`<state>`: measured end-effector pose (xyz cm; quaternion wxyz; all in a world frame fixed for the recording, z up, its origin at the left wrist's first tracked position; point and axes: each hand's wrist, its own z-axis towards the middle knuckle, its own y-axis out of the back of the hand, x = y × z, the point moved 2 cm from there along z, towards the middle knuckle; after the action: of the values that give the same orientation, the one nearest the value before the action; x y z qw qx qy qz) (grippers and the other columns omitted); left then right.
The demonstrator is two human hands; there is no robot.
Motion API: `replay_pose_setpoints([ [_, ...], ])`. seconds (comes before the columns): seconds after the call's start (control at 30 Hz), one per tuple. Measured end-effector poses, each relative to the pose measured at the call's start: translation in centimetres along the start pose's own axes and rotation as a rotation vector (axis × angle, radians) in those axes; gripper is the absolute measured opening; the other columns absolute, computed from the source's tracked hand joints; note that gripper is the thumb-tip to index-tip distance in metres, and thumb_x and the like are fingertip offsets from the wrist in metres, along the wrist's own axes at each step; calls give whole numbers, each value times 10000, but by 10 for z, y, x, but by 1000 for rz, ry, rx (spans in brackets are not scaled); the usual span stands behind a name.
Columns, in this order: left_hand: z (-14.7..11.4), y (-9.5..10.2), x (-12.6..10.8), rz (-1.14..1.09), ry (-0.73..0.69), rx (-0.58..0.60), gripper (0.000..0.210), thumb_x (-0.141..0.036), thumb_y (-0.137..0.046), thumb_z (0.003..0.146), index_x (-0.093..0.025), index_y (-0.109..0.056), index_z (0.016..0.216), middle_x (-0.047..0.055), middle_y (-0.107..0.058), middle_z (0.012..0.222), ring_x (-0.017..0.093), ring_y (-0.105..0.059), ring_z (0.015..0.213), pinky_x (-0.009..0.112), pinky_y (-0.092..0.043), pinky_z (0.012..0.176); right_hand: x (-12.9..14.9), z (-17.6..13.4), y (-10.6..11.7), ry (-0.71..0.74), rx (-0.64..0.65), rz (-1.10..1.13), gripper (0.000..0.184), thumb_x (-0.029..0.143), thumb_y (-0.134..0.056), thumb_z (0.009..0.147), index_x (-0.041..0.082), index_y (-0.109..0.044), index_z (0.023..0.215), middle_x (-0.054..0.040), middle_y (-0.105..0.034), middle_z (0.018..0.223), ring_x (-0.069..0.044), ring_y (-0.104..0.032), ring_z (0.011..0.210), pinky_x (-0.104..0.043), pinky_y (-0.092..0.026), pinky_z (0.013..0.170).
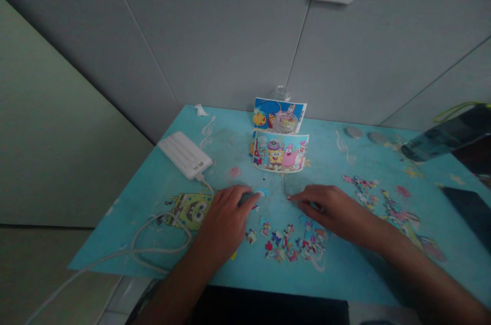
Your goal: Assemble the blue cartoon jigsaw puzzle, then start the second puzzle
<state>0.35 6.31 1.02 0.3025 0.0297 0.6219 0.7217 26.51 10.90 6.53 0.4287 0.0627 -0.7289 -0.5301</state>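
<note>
My right hand [322,204] reaches in from the right, thumb and forefinger pinched on a small puzzle piece [289,197] at the fingertips. My left hand [228,210] rests on the table, its fingers bent and the thumb apart from the forefinger. A blue and white puzzle piece [262,192] lies at the tip of that thumb. A dark patch shows between the thumb and forefinger, and I cannot make it out. Between my forearms lies a loose heap of colourful puzzle pieces [286,245]. Beyond my hands leans a cartoon picture card [281,152].
A second card [264,115] and a clear round container [286,122] stand behind. At left are a white power bank [184,155] and its cable [161,251]. More puzzle pieces [364,192], two round discs [353,132], a bottle [441,135] and a dark flat object [468,210] lie right.
</note>
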Motion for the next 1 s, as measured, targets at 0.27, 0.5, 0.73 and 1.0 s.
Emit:
replay_pose_setpoints([
  [0.27, 0, 0, 0, -2, 31, 27, 535, -13, -521, 891, -252, -577, 1367, 88, -565, 1307, 267, -520, 1221, 478, -431, 1034, 34, 13, -48, 122, -59, -106, 213, 314, -571, 1010, 255, -737, 1130, -48, -676, 903, -192, -644, 855, -314, -506, 782],
  [0.5, 0, 0, -2, 11, 28, 24, 520, -21, -523, 898, -246, -575, 1364, 91, -569, 1297, 265, -519, 1209, 472, -426, 1035, 36, 11, -55, 80, -70, -101, 179, 367, -636, 970, 223, -723, 1032, -51, -662, 938, -217, -622, 925, -355, -496, 839],
  [0.73, 1, 1, -3, -2, 28, 49, 539, -20, -530, 891, -238, -555, 1384, 96, -553, 1313, 268, -502, 1233, 473, -421, 1037, 28, 6, -54, 71, -44, -72, 166, 352, -607, 988, 220, -706, 969, -42, -652, 925, -216, -607, 925, -377, -482, 871],
  [1.0, -1, -1, -2, 0, 25, 43, 521, -35, -519, 909, -245, -553, 1384, 90, -553, 1305, 264, -507, 1218, 478, -418, 1047, 33, 11, -52, 140, -42, -74, 247, 304, -583, 1000, 290, -694, 1220, -51, -635, 988, -219, -589, 950, -391, -473, 868],
])
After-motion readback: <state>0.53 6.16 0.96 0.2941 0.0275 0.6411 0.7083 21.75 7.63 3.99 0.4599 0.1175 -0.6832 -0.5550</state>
